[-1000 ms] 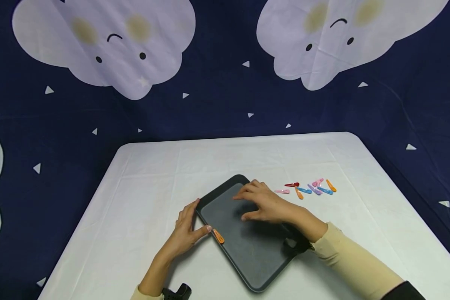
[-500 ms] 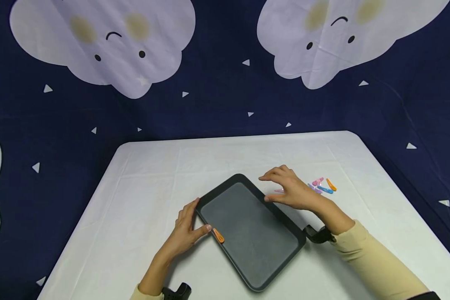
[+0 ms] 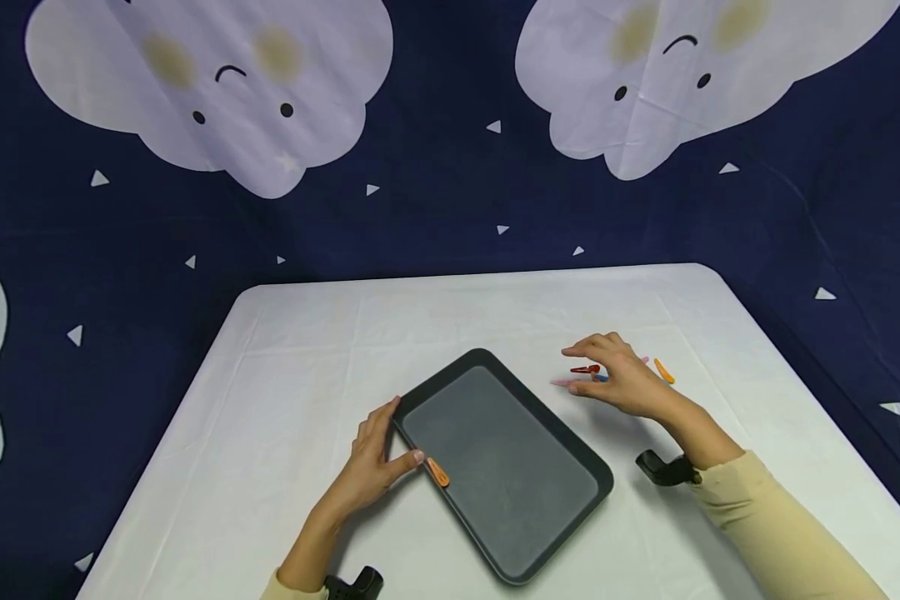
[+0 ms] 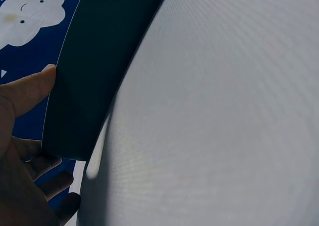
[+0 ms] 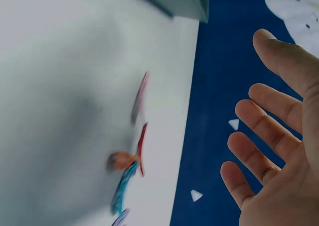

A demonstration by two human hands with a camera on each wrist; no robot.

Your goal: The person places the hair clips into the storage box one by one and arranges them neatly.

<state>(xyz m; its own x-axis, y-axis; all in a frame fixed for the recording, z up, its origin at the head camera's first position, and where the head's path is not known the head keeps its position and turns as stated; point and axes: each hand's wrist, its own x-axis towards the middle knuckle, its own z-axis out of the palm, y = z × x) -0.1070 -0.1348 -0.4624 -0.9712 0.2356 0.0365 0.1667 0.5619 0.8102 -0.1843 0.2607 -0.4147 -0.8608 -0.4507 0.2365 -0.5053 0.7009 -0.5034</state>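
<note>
Right grip (image 3: pixel 626 379) is over the clips, fingers spread, thumb apart, holding nothing; reads as a reach for the next pick. Left grip (image 3: pixel 371 471) is at the tray's left edge, fingers relaxed along the outside, thumb on the rim, more touching than clamping. Tray (image 3: pixel 549 421) sits skewed on the bench (image 3: pixel 307 367), one orange rim clip (image 3: pixel 438 472) on its left long side just beside the left thumb; can't tell if it's snapped on or just lying there. Loose clips are right of the tray: red clip (image 3: pixel 587 369) and pink clip (image 3: pixel 562 382) show in the gap between right fingers and thumb, far clip (image 3: pixel 663 372), also orange, is beyond the hand. Right wrist view is blurry but orange clip (image 5: pixel 122 161), red clip and blue clip (image 5: pixel 122 191) look bunched and touching, pink clip lies apart. I'd take pink first, it shouldn't drag neighbours. Come down steeply, thumb and index only, other fingers lifted clear of the bunch. Clips are thin and flat, so pinch across the long sides at the wide end; sliding is the likely miss. Use left grip as a light brace, no push on the rim clip
</note>
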